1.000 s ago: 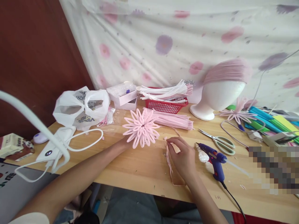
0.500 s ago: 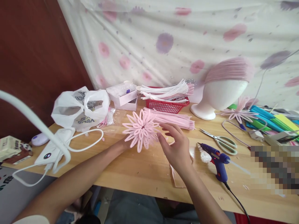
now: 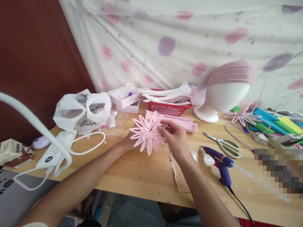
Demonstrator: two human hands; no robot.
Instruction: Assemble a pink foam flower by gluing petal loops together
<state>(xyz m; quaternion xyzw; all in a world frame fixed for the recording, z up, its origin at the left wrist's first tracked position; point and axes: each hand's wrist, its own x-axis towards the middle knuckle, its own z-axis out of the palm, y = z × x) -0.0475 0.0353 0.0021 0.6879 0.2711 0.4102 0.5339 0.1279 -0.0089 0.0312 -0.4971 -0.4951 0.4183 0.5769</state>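
Observation:
A pink pipe-cleaner flower (image 3: pixel 148 132) with layered loop petals faces me above the table. My left hand (image 3: pixel 129 142) is behind it, mostly hidden by the petals; it appears to hold the flower from below or behind. At the right edge of the flower, my right hand (image 3: pixel 176 137) pinches a petal between thumb and fingers. Just beyond lies a bundle of pink pipe cleaners (image 3: pixel 182 122). To the right of my right hand rests a blue glue gun (image 3: pixel 219 160) with a glue stick in its back, and scissors (image 3: pixel 223 144) lie behind it.
A red basket (image 3: pixel 167 108) of white and pink pipe cleaners stands at the back. Right of it is a white foam head (image 3: pixel 227 94) with a pink covering. A plastic bag (image 3: pixel 71 110), a power bank (image 3: pixel 56 148) and a white curved arm (image 3: pixel 30 116) are on the left.
My right hand has closed from spread fingers onto a petal at the flower's right side. The flower and my left hand have shifted slightly to the right.

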